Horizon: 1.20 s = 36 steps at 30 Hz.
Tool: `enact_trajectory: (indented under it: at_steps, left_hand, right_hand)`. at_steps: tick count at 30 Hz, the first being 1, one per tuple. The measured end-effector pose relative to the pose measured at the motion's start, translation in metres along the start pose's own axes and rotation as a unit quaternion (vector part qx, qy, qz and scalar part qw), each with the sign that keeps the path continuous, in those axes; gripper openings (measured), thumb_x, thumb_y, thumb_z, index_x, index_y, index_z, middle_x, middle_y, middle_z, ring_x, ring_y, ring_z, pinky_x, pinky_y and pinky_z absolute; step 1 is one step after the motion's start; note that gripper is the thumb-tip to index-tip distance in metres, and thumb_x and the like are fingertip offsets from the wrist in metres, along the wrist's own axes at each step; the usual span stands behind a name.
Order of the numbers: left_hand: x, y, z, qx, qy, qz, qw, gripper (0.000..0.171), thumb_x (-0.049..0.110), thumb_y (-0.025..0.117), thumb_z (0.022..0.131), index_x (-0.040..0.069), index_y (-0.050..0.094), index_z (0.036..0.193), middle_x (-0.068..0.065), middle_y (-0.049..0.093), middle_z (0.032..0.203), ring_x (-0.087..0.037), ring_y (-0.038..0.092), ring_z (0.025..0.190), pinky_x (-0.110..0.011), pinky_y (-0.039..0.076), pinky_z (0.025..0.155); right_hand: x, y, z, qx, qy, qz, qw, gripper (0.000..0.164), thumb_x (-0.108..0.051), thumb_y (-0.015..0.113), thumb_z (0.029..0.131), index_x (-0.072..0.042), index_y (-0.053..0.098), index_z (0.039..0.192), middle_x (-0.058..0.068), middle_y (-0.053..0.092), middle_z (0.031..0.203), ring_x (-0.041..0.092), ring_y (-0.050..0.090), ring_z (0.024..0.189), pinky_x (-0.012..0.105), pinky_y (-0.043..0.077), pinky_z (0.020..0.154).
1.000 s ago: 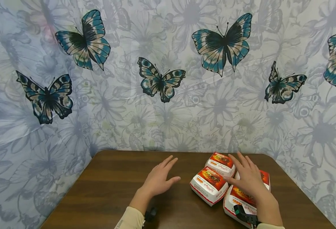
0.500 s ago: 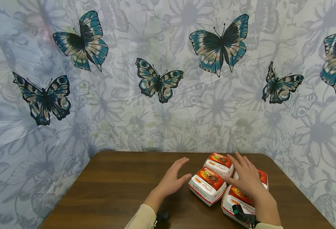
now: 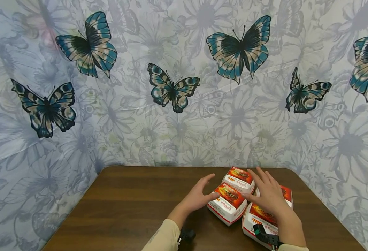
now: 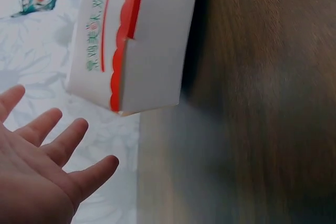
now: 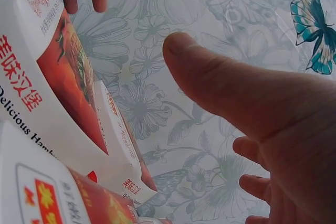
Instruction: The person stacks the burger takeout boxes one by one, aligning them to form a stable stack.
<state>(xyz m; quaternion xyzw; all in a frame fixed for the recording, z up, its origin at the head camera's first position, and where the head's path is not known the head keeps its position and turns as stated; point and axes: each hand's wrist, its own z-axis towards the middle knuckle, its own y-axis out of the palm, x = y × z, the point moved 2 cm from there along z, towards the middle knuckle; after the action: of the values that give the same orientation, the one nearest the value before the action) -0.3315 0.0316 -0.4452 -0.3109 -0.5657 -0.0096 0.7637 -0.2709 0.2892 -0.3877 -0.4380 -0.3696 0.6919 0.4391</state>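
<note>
Several red-and-white hamburger boxes sit grouped on the table's right half. My left hand [image 3: 196, 197] is spread beside the left-front hamburger box [image 3: 226, 211], its thumb overlapping that box's corner in the head view. In the left wrist view, the fingers [image 4: 65, 142] stand apart from the white side of a hamburger box [image 4: 152, 51]. Over the right-hand boxes hovers my right hand [image 3: 270, 195], fingers extended and thumb out to the left; it partly hides the right-front hamburger box [image 3: 255, 221] and the right-rear one [image 3: 288, 195]. Behind the left-front one stands another hamburger box [image 3: 238, 179].
A brown wooden table [image 3: 118, 209] spreads out under the boxes, its far edge against a patterned cloth backdrop [image 3: 184, 139] with butterflies. Dark wrist cameras are strapped at both cuffs; the right camera [image 3: 265, 237] overlaps the right-front box.
My left hand has moved right, from over the bare table to the left-front hamburger box. The right hand stays nearly in place, and the boxes keep their arrangement.
</note>
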Motion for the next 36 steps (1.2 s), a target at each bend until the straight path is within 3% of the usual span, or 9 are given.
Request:
enact_trajectory:
  at_steps: [11,20,36]
  left_hand:
    - [-0.007,0.019,0.012,-0.019,-0.025,-0.017,0.9994,0.077,0.043,0.076,0.087,0.04,0.036,0.153,-0.003,0.038,0.158,-0.032,0.04,0.143,-0.059,0.041,0.108]
    - [-0.015,0.024,0.015,-0.061,-0.02,-0.033,0.9974,0.086,0.034,0.082,0.083,0.029,0.036,0.156,0.002,0.045,0.153,-0.013,0.051,0.128,-0.034,0.044,0.104]
    - [-0.018,0.027,0.021,-0.098,0.0,-0.047,0.9941,0.092,0.018,0.088,0.077,0.02,0.039,0.154,0.004,0.053,0.143,-0.003,0.054,0.114,-0.023,0.043,0.099]
  right_hand:
    - [-0.002,0.001,-0.001,-0.004,0.002,0.002,1.0,0.089,-0.055,0.073,0.084,-0.014,0.037,0.154,0.028,0.026,0.159,0.058,0.022,0.141,0.079,0.022,0.103]
    - [-0.003,0.002,0.0,-0.007,0.001,-0.002,1.0,0.088,-0.053,0.074,0.084,-0.014,0.037,0.153,0.027,0.026,0.159,0.058,0.023,0.141,0.08,0.023,0.102]
    - [-0.001,0.002,0.0,-0.012,0.005,0.001,1.0,0.087,-0.054,0.074,0.084,-0.014,0.039,0.152,0.029,0.025,0.159,0.059,0.023,0.14,0.08,0.023,0.101]
